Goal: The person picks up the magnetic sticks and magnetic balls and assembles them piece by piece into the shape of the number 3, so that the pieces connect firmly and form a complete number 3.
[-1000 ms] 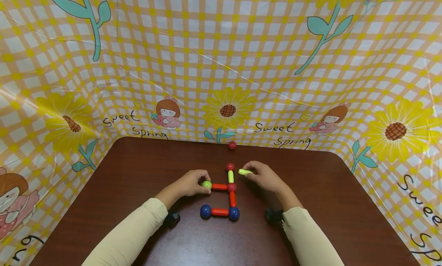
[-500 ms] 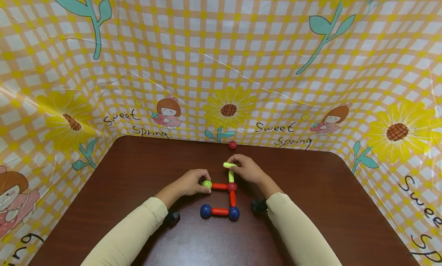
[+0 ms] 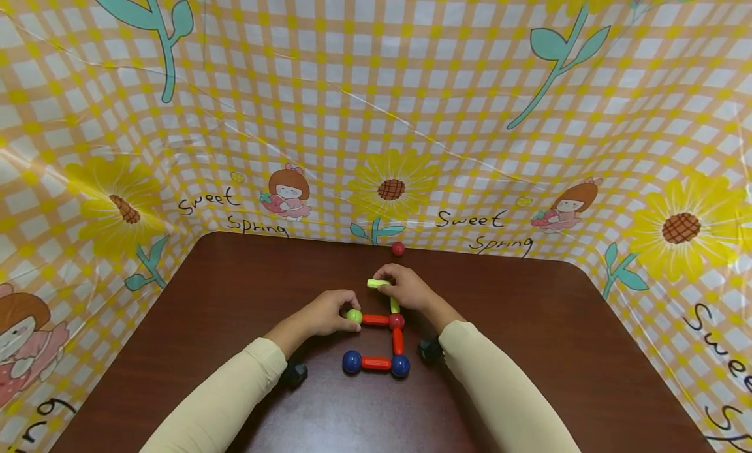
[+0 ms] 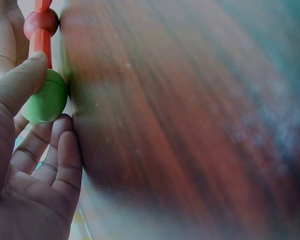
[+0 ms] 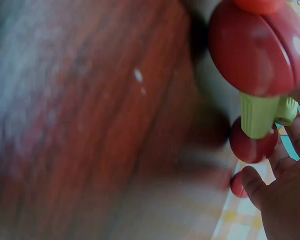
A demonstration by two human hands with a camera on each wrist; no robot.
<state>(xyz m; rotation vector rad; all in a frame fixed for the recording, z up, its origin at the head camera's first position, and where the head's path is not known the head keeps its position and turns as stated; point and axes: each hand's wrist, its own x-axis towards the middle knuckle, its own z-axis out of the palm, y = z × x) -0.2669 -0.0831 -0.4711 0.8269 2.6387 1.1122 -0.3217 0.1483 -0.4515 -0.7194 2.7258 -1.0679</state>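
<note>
My left hand [image 3: 326, 311] pinches a green ball [image 3: 354, 316] at the left end of a rod-and-ball figure on the table; the left wrist view shows the thumb on the ball [image 4: 47, 100]. A red rod [image 3: 375, 320] joins it to a red ball [image 3: 396, 322]. From there a yellow-green rod [image 3: 394, 305] runs to a far red ball [image 5: 252, 142], hidden by my right hand [image 3: 407, 288] in the head view. That hand pinches a loose yellow-green rod [image 3: 375, 284], pointing left, beside the far red ball. Whether they touch I cannot tell.
Nearer me, another red rod [image 3: 398, 341] leads to a blue ball [image 3: 400, 365], joined by a rod [image 3: 376, 363] to a second blue ball [image 3: 352, 361]. A separate red ball [image 3: 397, 249] lies at the table's back edge, by the checked cloth [image 3: 329, 237].
My right hand has carried its yellow-green rod leftward from the right of the figure to the far red ball, covering that ball. My left hand has stayed on the green ball.
</note>
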